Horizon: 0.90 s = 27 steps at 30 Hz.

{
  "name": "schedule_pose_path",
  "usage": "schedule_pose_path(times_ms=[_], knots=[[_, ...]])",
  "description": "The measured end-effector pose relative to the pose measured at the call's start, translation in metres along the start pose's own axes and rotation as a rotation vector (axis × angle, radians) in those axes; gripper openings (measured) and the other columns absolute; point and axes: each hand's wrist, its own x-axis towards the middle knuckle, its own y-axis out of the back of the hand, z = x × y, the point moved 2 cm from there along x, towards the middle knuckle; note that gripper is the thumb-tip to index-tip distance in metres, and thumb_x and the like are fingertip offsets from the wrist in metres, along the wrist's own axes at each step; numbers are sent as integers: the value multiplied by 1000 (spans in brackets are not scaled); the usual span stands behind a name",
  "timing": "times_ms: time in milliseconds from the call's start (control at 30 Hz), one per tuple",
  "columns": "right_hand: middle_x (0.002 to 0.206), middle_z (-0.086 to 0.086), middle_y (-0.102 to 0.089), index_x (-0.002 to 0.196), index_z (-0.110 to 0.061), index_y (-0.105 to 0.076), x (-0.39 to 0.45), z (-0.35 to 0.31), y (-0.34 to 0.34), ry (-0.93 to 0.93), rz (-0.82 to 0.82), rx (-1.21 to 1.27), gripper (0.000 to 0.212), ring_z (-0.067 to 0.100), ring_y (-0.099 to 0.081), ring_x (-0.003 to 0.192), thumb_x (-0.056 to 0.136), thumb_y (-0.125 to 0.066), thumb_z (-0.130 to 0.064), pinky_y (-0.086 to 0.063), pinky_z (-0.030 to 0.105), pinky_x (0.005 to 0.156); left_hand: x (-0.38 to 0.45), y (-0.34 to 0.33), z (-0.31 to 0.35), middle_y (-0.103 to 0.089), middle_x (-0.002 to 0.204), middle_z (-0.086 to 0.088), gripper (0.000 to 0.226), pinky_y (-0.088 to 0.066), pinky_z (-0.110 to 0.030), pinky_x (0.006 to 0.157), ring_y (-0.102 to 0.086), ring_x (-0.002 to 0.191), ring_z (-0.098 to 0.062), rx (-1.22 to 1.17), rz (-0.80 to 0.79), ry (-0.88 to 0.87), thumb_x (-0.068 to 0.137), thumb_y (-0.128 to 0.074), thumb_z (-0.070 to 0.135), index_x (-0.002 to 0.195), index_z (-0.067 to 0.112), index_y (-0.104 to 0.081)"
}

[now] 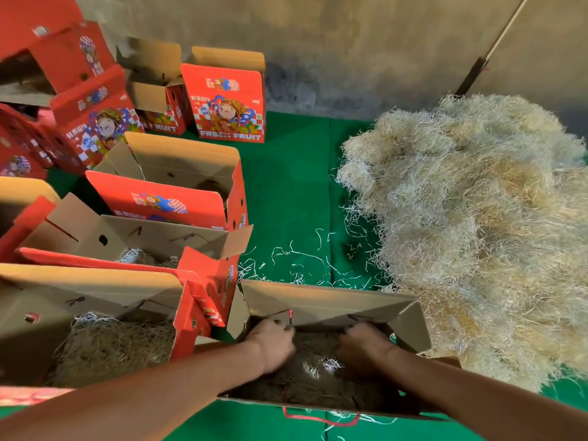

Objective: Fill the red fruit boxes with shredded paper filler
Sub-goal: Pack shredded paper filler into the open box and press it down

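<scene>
Left hand (pixel 273 342), right hand (pixel 362 343) inside open brown-lined cardboard box (pixel 324 300), fingers curled into tan shredded paper (pixel 313 370), tamping; loose heap (pixel 477 224) at 2 o'clock for reach

Open box (pixel 327 300) at 6 o'clock on floor cloth (pixel 286 186); left hand (pixel 272 345) and right hand (pixel 362 345) both inside it, on filler (pixel 311 377). Shredded paper pile (pixel 471 218) at 3 o'clock, touching box's right flap. Two filled boxes (pixel 95 313) at 8–9 o'clock, just left. More boxes (pixel 226 100) at 10–11 o'clock near wall (pixel 350 43). Loose strands (pixel 302 259) between box and pile.
</scene>
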Motion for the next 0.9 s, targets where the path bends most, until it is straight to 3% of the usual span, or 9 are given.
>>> schedule_pose_path(times_ms=[67, 200, 367, 467, 600, 700, 767, 833, 900], knots=[[114, 17, -68, 108, -5, -68, -3, -1, 10, 66, 14, 83, 37, 35, -65, 102, 102, -50, -36, -56, 46, 77, 12, 2, 16, -57, 132, -17, 33, -45, -42, 99, -55, 121, -33, -329, 21, -32, 100, -52, 15, 132, 7, -57], [109, 21, -66, 111, -2, -67, -9, -17, -7, 79, -157, 518, 23, 36, -65, 98, 98, -56, -18, -51, 43, 82, 15, -25, 38, -66, 127, -8, 39, -50, -44, 102, -63, 116, -27, -774, -438, 87, 99, -55, 38, 129, 15, -64], [136, 23, -56, 130, 1, -60, -3, -22, -24, -36, -274, 443, 35, 38, -54, 126, 100, -56, -17, -40, 43, 106, 17, -62, 25, -49, 143, -18, 46, -46, -49, 102, -48, 130, -36, -153, -409, -23, 106, -39, 36, 142, 10, -51], [150, 22, -43, 142, 0, -49, 5, -24, -31, -108, -196, 258, 42, 37, -39, 140, 105, -45, -19, -27, 46, 118, 19, -72, 28, -45, 146, -18, 49, -46, -51, 101, -43, 134, -37, 224, -375, -104, 107, -33, 39, 144, 10, -47], [145, 25, -48, 137, -1, -52, 10, -27, -27, -132, -303, 194, 38, 39, -45, 135, 105, -45, -19, -38, 51, 107, 10, -37, 23, -59, 120, -21, 29, -51, -45, 95, -59, 111, -34, -63, -431, -76, 102, -50, 17, 124, 1, -59], [130, 21, -61, 126, -2, -62, 13, -12, -10, -31, -251, 307, 32, 38, -60, 119, 98, -58, -17, -51, 46, 91, 6, -5, 13, -67, 106, -19, 16, -53, -47, 87, -63, 98, -33, -178, -152, -94, 90, -64, 5, 105, 0, -66], [132, 20, -61, 127, 1, -61, 14, -3, -8, -43, -200, 180, 29, 38, -62, 118, 100, -54, -9, -55, 48, 85, 7, 5, 13, -69, 110, -17, 17, -53, -46, 89, -62, 108, -35, -99, 15, -81, 95, -58, 7, 108, 4, -69], [134, 23, -59, 127, 3, -60, 12, -3, -14, -82, -205, 34, 30, 43, -60, 120, 101, -45, 2, -56, 55, 76, 12, -3, 10, -62, 128, -17, 28, -48, -44, 99, -53, 125, -34, -21, -68, 2, 101, -48, 9, 124, 7, -65], [140, 23, -55, 132, 1, -59, 13, -4, -26, -139, -186, 3, 36, 43, -52, 129, 102, -39, 1, -51, 56, 83, 17, -17, 12, -42, 152, -14, 39, -34, -39, 111, -32, 143, -29, 96, -140, 7, 105, -44, 16, 143, 10, -50]])
